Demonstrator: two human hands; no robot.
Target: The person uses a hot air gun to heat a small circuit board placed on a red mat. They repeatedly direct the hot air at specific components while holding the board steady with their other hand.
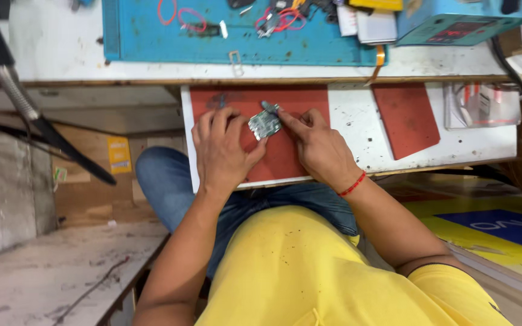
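Both hands (267, 142) forward, fingers pinching

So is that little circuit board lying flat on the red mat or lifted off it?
Tilted up: the circuit board is pinched between left hand and right hand above the red mat.

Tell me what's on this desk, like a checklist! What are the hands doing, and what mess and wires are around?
surface: white board on the lap, bearing a red mat; a second red mat lies to the side.
job's things: small circuit board on the red mat.
clutter: blue mat on the bench beyond, with small parts; clear packet.
grippers: left hand presses the circuit board's edge; right hand touches its other side with the fingertips.
cables: red wire loops on the blue mat; dark cables at the far edge.
surroundings: blue box, concrete ledge, jeans and yellow shirt.
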